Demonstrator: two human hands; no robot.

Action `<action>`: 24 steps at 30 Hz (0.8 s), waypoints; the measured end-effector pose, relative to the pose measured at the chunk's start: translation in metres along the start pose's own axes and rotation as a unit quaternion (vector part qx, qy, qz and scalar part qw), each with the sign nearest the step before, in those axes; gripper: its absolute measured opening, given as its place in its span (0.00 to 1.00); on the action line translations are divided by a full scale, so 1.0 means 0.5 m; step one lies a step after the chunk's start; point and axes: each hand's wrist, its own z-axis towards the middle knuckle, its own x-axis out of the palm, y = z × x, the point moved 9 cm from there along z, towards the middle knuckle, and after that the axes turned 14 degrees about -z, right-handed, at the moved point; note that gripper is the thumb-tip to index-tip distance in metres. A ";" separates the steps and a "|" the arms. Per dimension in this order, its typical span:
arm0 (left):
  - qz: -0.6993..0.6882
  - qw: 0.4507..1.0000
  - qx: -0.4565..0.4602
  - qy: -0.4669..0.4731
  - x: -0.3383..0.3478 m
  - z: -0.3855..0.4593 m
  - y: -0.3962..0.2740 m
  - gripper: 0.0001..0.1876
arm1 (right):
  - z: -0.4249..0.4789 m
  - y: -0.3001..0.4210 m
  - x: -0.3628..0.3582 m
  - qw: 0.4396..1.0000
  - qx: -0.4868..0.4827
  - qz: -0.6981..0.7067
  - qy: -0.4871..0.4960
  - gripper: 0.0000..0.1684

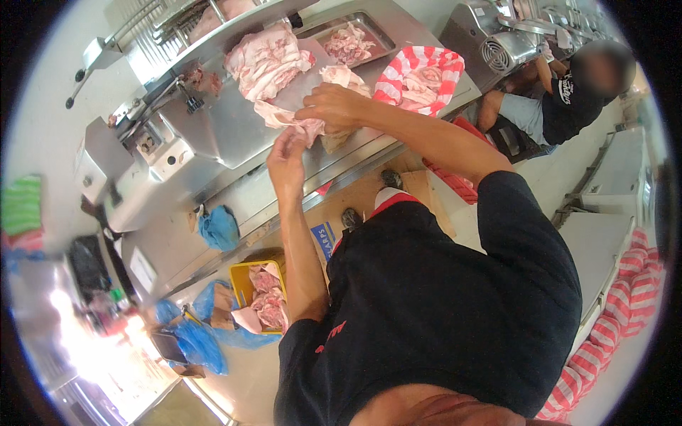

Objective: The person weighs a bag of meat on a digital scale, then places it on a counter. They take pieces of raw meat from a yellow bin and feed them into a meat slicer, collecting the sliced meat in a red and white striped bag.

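Note:
My left hand pinches the near edge of a pale, floppy piece of raw meat skin between thumb and fingers. Gripping the same piece a little farther off, my right hand has its fingers curled down, which hides part of it. Beyond the hands, a thick stack of pale pink raw meat sheets lies on the stainless-steel worktop. Another pale piece rests just behind my right hand. Trimmings are heaped in a shallow metal tray at the back.
Right of my hands stands a container lined with a red-and-white striped bag, holding meat pieces. A steel machine occupies the left. Below are a yellow crate and a red crate. A person sits at right by other machines.

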 end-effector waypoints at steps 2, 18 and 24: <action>0.021 0.999 0.000 0.036 0.044 -0.003 0.022 0.22 | -0.036 -0.029 -0.002 1.000 0.004 0.007 0.001 0.28; 0.314 0.928 0.077 0.188 0.482 0.184 0.272 0.26 | -0.591 -0.528 0.149 0.767 0.548 0.301 -0.144 0.46; 0.625 0.770 0.083 0.098 0.554 0.279 0.378 0.26 | -0.719 -0.551 0.179 0.706 0.576 0.376 -0.167 0.46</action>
